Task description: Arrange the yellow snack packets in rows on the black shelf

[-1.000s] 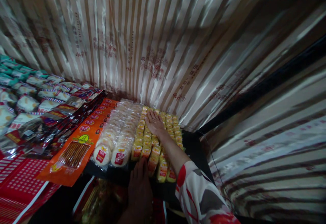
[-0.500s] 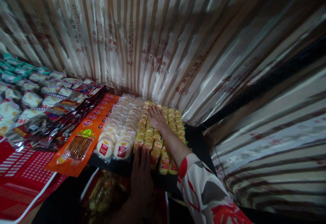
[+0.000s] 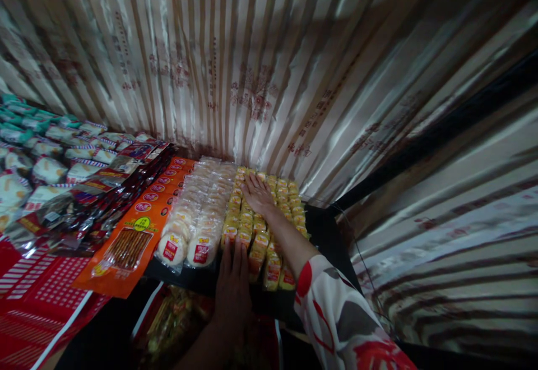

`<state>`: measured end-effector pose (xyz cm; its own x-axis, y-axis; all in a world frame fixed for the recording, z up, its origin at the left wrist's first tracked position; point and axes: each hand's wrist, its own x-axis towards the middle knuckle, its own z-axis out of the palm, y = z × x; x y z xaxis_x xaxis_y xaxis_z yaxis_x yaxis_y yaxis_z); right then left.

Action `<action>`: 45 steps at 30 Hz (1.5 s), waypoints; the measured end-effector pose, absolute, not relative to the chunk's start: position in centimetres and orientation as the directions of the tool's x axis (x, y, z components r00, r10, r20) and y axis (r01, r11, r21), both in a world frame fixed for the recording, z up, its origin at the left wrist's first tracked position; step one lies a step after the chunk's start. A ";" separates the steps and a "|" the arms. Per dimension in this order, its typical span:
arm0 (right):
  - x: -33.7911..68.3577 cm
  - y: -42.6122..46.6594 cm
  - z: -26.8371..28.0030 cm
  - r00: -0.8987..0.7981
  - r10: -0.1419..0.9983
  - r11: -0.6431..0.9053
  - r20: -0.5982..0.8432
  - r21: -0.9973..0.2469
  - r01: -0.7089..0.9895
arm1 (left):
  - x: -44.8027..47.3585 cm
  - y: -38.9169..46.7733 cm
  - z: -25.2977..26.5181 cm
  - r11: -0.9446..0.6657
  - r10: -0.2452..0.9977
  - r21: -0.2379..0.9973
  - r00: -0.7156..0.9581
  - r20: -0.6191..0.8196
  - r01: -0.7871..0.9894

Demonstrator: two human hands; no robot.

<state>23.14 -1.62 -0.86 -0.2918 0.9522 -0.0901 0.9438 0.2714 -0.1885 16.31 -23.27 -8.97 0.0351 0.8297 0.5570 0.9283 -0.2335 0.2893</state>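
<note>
Rows of small yellow-wrapped snack packs stand close together on a black surface. My right hand lies flat over the far part of these rows, its fingers stretched out. At the near end, my left hand rests its straight fingertips against the front packs of the left rows; its palm side is hidden. Left of the yellow packs are two rows of round white crackers in clear wrappers. Beside those lies an orange snack bag with brown sticks pictured on it.
Dark red glossy packets and white and green snack packs fill the left. A red plastic basket is at lower left; another container with gold packs sits below. Striped curtain hangs behind, with a dark pole at right.
Both hands stay in nearly the same places on the yellow packs. The whole view has shifted very slightly.
</note>
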 end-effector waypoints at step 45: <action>23.9 -3.4 0.3 -0.414 0.908 0.404 -0.065 -0.130 0.906 | 16.4 -22.5 -7.6 -0.240 0.869 0.455 -0.020 0.495 0.858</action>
<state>23.93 -3.42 0.28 -0.4142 0.9078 -0.0651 0.9055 0.4039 -0.1300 16.42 -22.46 -7.62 -0.0196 0.8685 0.4953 0.8577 -0.2400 0.4548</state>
